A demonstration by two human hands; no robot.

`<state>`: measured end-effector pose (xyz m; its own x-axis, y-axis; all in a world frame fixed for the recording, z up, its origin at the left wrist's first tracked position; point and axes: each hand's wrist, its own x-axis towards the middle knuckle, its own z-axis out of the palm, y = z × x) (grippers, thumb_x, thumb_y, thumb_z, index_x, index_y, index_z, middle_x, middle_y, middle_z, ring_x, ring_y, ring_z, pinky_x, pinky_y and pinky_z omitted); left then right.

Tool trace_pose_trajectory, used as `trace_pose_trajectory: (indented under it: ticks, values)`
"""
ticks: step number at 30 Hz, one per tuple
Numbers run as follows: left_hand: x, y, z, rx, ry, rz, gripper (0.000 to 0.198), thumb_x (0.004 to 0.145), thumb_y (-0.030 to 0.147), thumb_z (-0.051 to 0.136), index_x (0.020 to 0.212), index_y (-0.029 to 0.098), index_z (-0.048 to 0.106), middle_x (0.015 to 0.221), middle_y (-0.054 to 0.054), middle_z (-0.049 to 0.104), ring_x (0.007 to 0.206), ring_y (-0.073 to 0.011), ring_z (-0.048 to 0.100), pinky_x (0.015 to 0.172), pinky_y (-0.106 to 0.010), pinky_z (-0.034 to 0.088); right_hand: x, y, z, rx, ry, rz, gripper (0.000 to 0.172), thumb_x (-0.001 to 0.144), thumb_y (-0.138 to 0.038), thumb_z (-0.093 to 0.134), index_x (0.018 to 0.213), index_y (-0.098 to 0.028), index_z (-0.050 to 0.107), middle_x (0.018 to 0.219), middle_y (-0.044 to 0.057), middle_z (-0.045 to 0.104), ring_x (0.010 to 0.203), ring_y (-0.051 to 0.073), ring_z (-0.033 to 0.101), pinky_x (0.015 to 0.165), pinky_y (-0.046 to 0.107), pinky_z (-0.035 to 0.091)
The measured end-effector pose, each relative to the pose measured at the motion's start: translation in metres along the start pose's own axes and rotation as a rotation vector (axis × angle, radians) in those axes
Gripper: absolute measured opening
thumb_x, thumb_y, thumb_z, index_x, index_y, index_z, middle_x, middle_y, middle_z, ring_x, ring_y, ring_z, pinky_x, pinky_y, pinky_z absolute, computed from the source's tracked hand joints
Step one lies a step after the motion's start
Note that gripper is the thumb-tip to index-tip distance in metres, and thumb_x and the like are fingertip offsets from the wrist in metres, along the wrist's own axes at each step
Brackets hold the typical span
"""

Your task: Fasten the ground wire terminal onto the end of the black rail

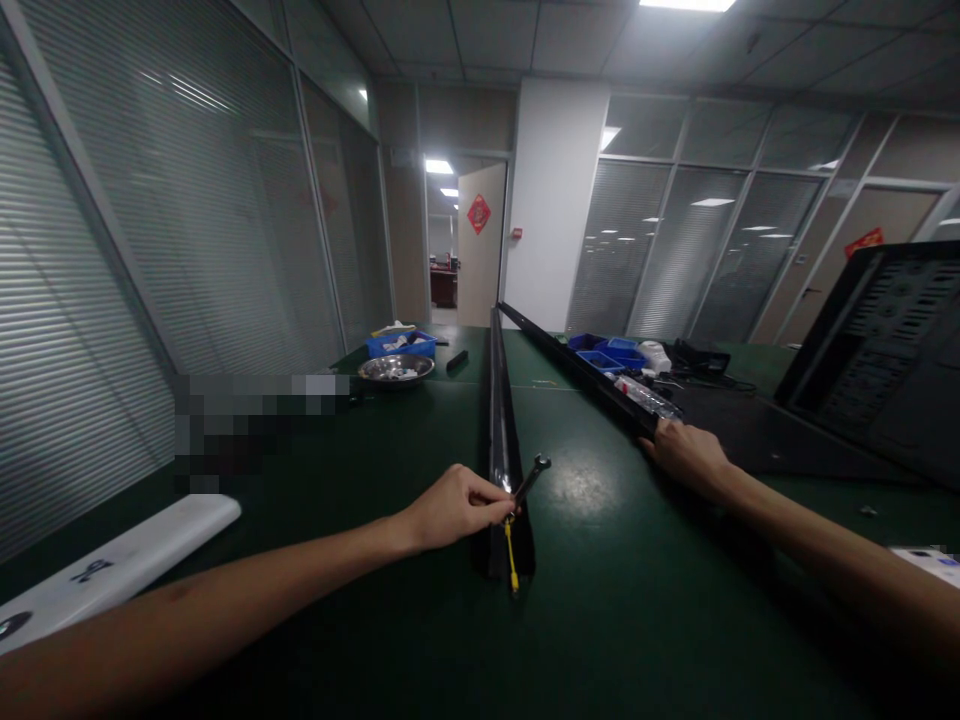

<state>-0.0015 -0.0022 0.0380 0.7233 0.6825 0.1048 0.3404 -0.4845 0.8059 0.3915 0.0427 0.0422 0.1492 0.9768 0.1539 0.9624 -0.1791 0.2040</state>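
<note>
My left hand (465, 508) is closed in a pinch around a wrench (531, 478), whose open jaw points up and to the right. It is over the near part of a long black rail (496, 420) lying lengthwise on the table. A thin yellow cable (511, 560) with a plug-like end runs toward me from just below the fingertips; whether the fingers touch it I cannot tell. To the right, my right hand (686, 455) is wrapped around the near end of a second long black rail (570, 355), which slants away toward the far middle.
On the green table (600, 620) stand a metal bowl (396, 370) and a blue bin (401, 345) with small items at far left. More blue bins (611, 350) and a clear plastic bag (646, 397) lie right. A large black panel (885, 350) stands at right; a white device (127, 560) is at left.
</note>
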Motion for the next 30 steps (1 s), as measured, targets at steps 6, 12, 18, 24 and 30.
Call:
trace_pose_trajectory:
  ticks: [6, 12, 18, 24, 30]
  values:
    - [0.000, 0.000, 0.000, -0.014, -0.006, 0.000, 0.036, 0.098, 0.039, 0.058, 0.094, 0.012, 0.081, 0.067, 0.001, 0.055, 0.058, -0.0110, 0.045, 0.053, -0.023, 0.030, -0.010, -0.021, -0.031, 0.017, 0.142, -0.100, 0.041, 0.101, -0.034, 0.051, 0.125, -0.004, 0.062, 0.129, 0.030, 0.062, 0.123, 0.043, 0.056, 0.092, 0.054, 0.051]
    - [0.001, -0.001, 0.002, 0.023, -0.003, 0.010, 0.037, 0.099, 0.038, 0.057, 0.084, 0.010, 0.077, 0.064, 0.002, 0.049, 0.057, -0.0100, 0.040, 0.052, -0.023, 0.027, -0.067, -0.097, -0.055, 0.906, 0.228, -0.423, 0.040, 0.106, -0.041, 0.039, 0.124, -0.019, 0.067, 0.106, 0.008, 0.070, 0.088, 0.021, 0.065, 0.079, 0.032, 0.051]
    - [0.002, -0.005, 0.003, 0.042, -0.005, 0.026, 0.040, 0.098, 0.037, 0.056, 0.070, 0.012, 0.067, 0.062, 0.003, 0.044, 0.056, -0.0097, 0.038, 0.053, -0.024, 0.026, -0.122, -0.157, -0.041, 1.623, 0.032, -0.406, 0.047, 0.107, -0.056, 0.034, 0.110, -0.021, 0.066, 0.074, -0.003, 0.049, 0.062, 0.014, 0.048, 0.055, 0.025, 0.041]
    - [0.002, -0.005, 0.003, 0.072, 0.015, 0.019, 0.042, 0.097, 0.038, 0.056, 0.063, 0.014, 0.058, 0.060, 0.003, 0.044, 0.054, -0.0097, 0.038, 0.052, -0.024, 0.026, -0.114, -0.167, -0.039, 1.638, 0.015, -0.513, 0.033, 0.101, -0.051, 0.056, 0.094, -0.019, 0.064, 0.084, 0.000, 0.060, 0.075, 0.015, 0.056, 0.066, 0.024, 0.045]
    - [0.001, 0.000, 0.005, 0.140, 0.029, -0.049, 0.035, 0.097, 0.040, 0.055, 0.085, 0.012, 0.072, 0.062, 0.002, 0.052, 0.052, -0.0093, 0.039, 0.049, -0.023, 0.025, -0.109, -0.159, -0.035, 1.398, 0.133, -0.683, 0.033, 0.107, -0.042, 0.046, 0.092, -0.019, 0.064, 0.083, 0.000, 0.059, 0.075, 0.014, 0.055, 0.070, 0.025, 0.044]
